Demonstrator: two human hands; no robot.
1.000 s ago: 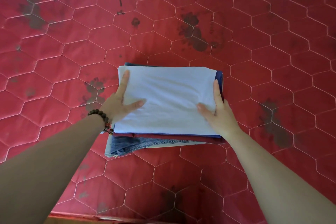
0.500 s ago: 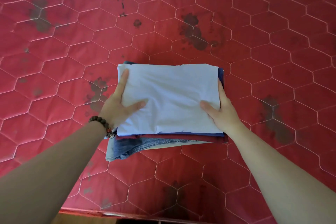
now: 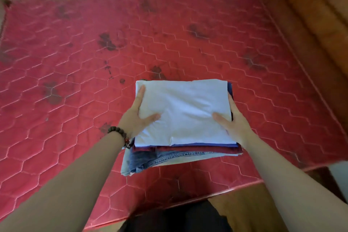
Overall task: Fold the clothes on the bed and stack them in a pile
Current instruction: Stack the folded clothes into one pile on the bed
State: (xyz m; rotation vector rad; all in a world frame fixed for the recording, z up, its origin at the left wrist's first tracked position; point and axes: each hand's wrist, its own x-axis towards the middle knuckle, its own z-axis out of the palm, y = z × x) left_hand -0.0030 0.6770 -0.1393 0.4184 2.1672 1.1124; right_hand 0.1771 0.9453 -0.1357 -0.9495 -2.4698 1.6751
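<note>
A pile of folded clothes (image 3: 184, 111) sits near the front of the red quilted mattress (image 3: 75, 100). A pale blue-white garment lies on top, with dark blue and maroon (image 3: 188, 149) layers, jeans (image 3: 150, 160) and a light piece under it. My left hand (image 3: 133, 118), with a bead bracelet at the wrist, holds the pile's left side, thumb and one finger on top. My right hand (image 3: 233, 124) holds the right side, thumb on top. The other fingers are hidden beside or under the pile. I cannot tell whether the pile is lifted.
The mattress has dark stains and carries no other clothes in view. A wooden bed frame (image 3: 310, 15) runs along the right, with more wood at the far end. The mattress's front edge (image 3: 207, 194) is close to my dark-clothed lap (image 3: 178, 218).
The view has pulled back and tilted up, so the whole mattress and bed frame show. Both hands stay on the pile's sides, and the pile now looks closer to me.
</note>
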